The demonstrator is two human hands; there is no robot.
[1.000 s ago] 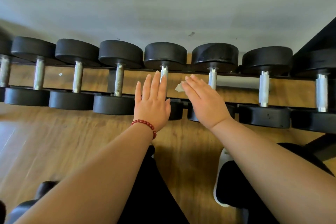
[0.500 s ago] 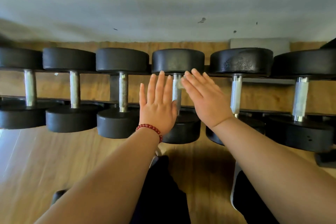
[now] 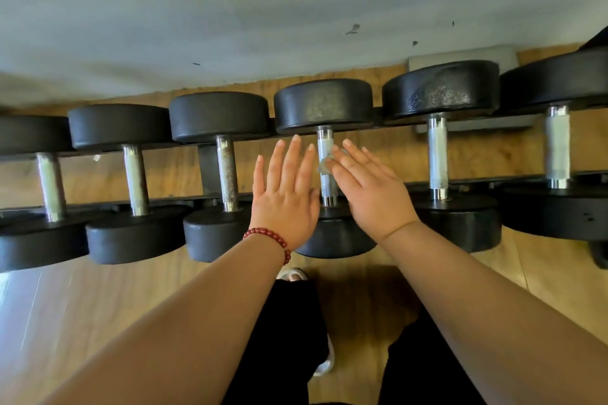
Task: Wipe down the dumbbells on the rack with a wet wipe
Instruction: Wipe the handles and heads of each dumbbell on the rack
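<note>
Now the right hand (image 3: 375, 194) has brought the wipe (image 3: 324, 166) to the dumbbell (image 3: 324, 105).

A black rack (image 3: 206, 171) stands on a wooden floor (image 3: 65, 322) beside a pale wall (image 3: 296, 10). 6 black dumbbells (image 3: 218, 115) with silver handles rest side by side across its 2 rails.

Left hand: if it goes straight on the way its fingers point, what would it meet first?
Probably the far black head of the dumbbell just ahead of the left hand; depth is unclear.
</note>
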